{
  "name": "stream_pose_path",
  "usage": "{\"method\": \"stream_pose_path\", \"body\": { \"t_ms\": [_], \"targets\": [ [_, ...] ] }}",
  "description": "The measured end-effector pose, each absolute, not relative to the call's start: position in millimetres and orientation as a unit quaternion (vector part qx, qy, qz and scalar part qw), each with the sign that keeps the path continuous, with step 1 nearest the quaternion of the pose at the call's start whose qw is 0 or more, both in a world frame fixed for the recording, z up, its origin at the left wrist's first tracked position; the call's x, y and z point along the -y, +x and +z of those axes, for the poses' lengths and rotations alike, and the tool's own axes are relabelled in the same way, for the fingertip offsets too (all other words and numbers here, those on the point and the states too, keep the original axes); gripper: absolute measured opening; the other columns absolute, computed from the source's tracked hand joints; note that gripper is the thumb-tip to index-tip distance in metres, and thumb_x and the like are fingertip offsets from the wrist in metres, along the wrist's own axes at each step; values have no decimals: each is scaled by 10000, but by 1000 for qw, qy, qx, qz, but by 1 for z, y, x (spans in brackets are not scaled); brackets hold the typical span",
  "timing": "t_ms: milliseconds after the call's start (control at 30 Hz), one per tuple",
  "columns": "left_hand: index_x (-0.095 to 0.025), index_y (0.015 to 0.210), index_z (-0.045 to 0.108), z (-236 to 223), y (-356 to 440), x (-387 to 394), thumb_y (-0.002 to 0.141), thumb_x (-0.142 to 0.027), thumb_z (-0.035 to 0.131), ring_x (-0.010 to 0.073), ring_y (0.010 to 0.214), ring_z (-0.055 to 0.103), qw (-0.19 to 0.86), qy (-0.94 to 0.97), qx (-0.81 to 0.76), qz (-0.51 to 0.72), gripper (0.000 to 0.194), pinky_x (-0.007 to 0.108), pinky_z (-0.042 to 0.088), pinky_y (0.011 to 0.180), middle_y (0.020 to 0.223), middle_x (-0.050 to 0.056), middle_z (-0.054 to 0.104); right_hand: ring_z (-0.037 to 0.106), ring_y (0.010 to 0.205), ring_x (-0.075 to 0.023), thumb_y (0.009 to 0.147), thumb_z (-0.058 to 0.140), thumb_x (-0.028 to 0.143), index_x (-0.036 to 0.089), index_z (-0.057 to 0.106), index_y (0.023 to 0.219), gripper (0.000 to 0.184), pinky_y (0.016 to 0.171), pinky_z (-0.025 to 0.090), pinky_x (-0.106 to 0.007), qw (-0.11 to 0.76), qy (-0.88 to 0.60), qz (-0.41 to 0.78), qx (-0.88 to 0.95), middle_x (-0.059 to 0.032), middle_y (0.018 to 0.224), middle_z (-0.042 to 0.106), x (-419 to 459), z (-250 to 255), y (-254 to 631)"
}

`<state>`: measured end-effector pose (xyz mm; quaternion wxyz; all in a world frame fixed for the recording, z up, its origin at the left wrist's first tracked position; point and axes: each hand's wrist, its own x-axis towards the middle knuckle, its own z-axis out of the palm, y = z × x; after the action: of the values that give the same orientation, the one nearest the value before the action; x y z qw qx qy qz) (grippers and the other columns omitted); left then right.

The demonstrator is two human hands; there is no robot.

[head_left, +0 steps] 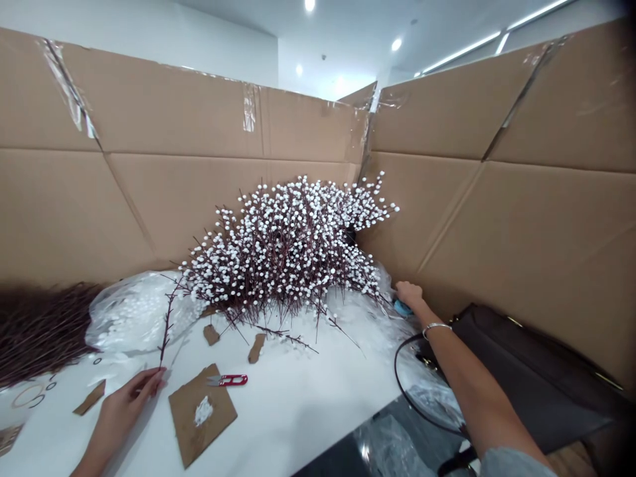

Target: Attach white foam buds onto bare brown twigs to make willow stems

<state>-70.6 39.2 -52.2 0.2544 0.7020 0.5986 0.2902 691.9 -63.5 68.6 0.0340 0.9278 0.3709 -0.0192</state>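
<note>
My left hand [126,402] pinches the lower end of a thin dark bare twig [167,318] that stands up from the white table [293,411]. My right hand [409,293] reaches far out to the right edge of the heap and is closed on a small blue object [401,308] that I cannot name. Between the hands lies a big heap of dark branches with white bead buds [291,242]. Red-handled snips [227,380] lie on the table next to a cardboard square [201,414] with a dab of white on it.
Tall cardboard walls [163,165] enclose the table on three sides. A pile of bare dark twigs [34,328] lies at far left, a clear plastic bag of white beads [132,311] beside it. A dark handbag [527,377] sits at right. Small cardboard scraps [257,347] are scattered about.
</note>
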Motion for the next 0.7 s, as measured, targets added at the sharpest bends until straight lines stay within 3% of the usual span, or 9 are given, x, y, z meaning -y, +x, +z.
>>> {"method": "stream_pose_path", "body": {
  "t_ms": [200, 400, 700],
  "targets": [
    [-215, 1064, 697, -47, -68, -37, 772, -658, 536, 264, 908, 748, 267, 692, -606, 289, 554, 286, 573, 769, 949, 61, 790, 633, 1053, -214, 954, 575, 388, 173, 593, 1221, 343, 907, 539, -437, -25, 930, 67, -360, -91, 1222, 625, 54, 128, 708],
    [-234, 1008, 729, -46, -67, -37, 731, -658, 554, 277, 907, 745, 241, 698, -607, 294, 536, 289, 585, 730, 989, 54, 785, 660, 1057, -293, 913, 554, 270, 167, 686, 1071, 230, 850, 503, -403, -93, 929, 96, -346, -174, 1110, 690, 55, 176, 725],
    [-232, 1017, 733, -40, -64, -34, 716, -667, 543, 289, 913, 742, 244, 700, -611, 277, 562, 318, 581, 752, 987, 50, 787, 635, 794, -139, 970, 535, 427, 146, 612, 1084, 313, 727, 548, -320, -169, 897, 45, -407, -39, 978, 658, 73, 159, 718]
  ]
}}
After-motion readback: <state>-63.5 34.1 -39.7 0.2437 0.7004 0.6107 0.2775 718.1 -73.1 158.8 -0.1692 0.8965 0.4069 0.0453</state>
